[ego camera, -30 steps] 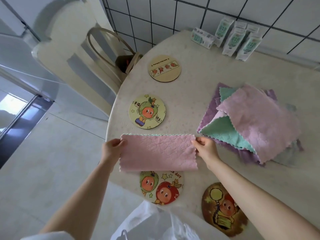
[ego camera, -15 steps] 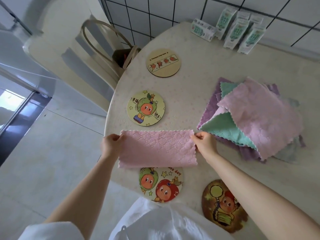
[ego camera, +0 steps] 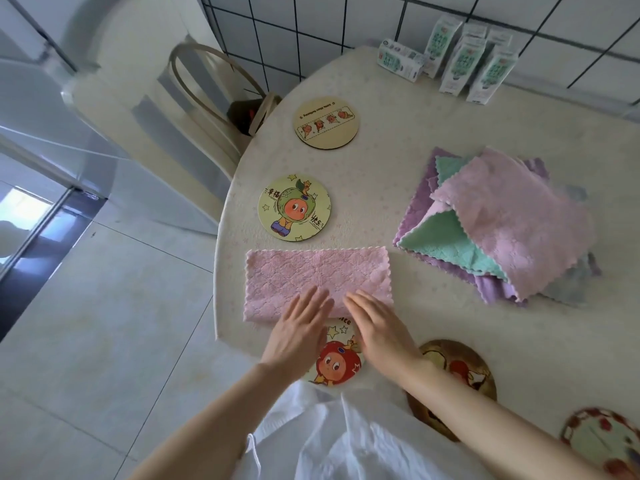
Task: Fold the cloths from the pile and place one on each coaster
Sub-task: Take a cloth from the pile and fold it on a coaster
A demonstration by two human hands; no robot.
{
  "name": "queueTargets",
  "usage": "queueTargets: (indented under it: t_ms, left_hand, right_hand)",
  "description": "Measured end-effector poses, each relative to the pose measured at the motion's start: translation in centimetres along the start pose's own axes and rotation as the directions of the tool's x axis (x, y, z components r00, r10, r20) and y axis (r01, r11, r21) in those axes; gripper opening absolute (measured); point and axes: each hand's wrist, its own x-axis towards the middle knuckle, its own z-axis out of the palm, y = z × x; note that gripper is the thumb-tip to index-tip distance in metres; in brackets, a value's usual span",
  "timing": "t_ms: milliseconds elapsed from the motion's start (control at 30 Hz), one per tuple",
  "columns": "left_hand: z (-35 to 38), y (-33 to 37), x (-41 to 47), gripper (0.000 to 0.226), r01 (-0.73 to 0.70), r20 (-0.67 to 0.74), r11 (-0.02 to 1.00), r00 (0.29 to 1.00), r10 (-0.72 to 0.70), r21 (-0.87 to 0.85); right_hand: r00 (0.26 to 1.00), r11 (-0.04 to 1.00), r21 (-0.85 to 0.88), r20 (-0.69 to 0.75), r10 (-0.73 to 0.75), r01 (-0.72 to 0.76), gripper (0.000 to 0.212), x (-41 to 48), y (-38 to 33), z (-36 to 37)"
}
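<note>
Head view. Folded pink cloth [ego camera: 317,275] lies flat as a long rectangle on the worktop [ego camera: 398,140], close to its left edge. It sits just below the green-figure coaster [ego camera: 294,207], and its near edge overlaps the far rim of the red-figure coaster [ego camera: 337,363].

Left hand [ego camera: 298,336] and right hand [ego camera: 379,329] are both flat, fingers straight, side by side. Their fingertips rest on the near edge of the pink cloth and neither grasps anything. The palms cover part of the red-figure coaster.

Pile of cloths [ego camera: 512,223] is to the right, well apart from the hands: pink on top, green and purple under it, grey at the far side, corners fanned out.

Tan coaster [ego camera: 326,122] is farther back and bare. Brown coaster [ego camera: 457,368] is partly under the right forearm. Another coaster [ego camera: 602,441] is blurred at the bottom right corner.

Milk cartons [ego camera: 467,64] stand by the tiled wall, with one lying on its side. Chair [ego camera: 194,109] is at the left of the worktop.
</note>
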Motion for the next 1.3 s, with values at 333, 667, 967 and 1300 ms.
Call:
queueTargets:
  t_ms: [333,667,967,1300]
  left_hand:
    - [1.7,-2.5,-4.8,0.065,0.113,0.129,0.988,0.984,-0.126,0.104]
    - [1.2,-4.7,-7.7,0.072,0.308,0.119,0.95,0.943,-0.312,0.049]
    - [0.6,-6.0,-7.2,0.067,0.218,0.094,0.969,0.969,-0.23,0.119]
    - [-0.2,-6.9,-6.4,0.073,0.229,0.07,0.954,0.967,-0.246,0.192]
  right_hand:
    - [0.99,0.984,-0.179,0.143,0.015,0.011,0.065,-3.4,1.9,1.1]
    - [0.981,0.955,-0.296,0.189,0.045,0.013,0.071,-2.1,3.0,-0.8]
    - [0.96,0.912,-0.401,0.279,0.033,0.085,0.059,0.2,2.7,-1.8]
    - [0.977,0.937,-0.276,0.052,-0.208,0.214,0.031,-1.9,1.7,-3.1]
